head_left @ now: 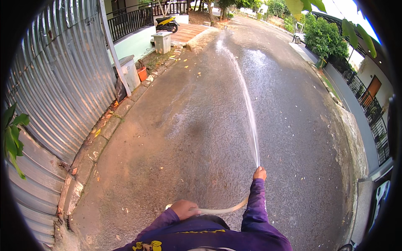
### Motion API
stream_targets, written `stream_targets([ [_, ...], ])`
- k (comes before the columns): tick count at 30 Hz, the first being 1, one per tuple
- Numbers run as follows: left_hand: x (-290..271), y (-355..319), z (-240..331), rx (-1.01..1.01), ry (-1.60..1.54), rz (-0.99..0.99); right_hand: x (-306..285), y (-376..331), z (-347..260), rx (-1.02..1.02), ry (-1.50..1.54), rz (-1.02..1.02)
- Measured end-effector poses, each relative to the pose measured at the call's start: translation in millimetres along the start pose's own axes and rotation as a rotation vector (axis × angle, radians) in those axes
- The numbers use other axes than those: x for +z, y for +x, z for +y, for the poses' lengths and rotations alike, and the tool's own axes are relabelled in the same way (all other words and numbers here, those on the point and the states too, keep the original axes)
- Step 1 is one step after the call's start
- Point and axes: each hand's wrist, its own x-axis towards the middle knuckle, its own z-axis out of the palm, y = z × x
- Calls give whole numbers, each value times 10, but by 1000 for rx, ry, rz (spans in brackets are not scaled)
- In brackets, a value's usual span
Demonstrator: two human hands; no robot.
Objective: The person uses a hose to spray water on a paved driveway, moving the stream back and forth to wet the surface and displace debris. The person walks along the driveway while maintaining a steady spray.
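A pale hose [222, 210] runs across in front of my body, between my two hands. Near my waist my left hand [184, 208] is closed around it, and a short bit of hose shows past its left side. My right hand [260, 173] is stretched forward and closed at the hose's end, which its fingers hide. From there a white jet of water [250, 113] shoots ahead in a long arc, curving left. It lands far up the road [188, 167], whose asphalt is wet and shiny along the middle and right.
A corrugated metal fence [63, 79] and a stone kerb [111, 126] line the left side. Beyond stand an orange bucket [142, 74], a concrete bin [162, 43] and a yellow-black scooter [167, 24]. At right are a green bush [325, 37] and a black railing [380, 131].
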Motion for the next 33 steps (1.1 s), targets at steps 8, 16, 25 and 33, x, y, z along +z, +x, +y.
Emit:
stream_targets([
  [8,-16,2,10,-6,-3,-9,-13,11,-58,-18,27,27],
  [16,4,3,-41,-4,-3,-1,12,16,-86,-2,22,50],
  [25,-14,6,-38,0,17,-7,30,59,-61,-9,18,42],
  [33,-32,6,-30,-20,12,-19,8,32,-109,2,39,43],
])
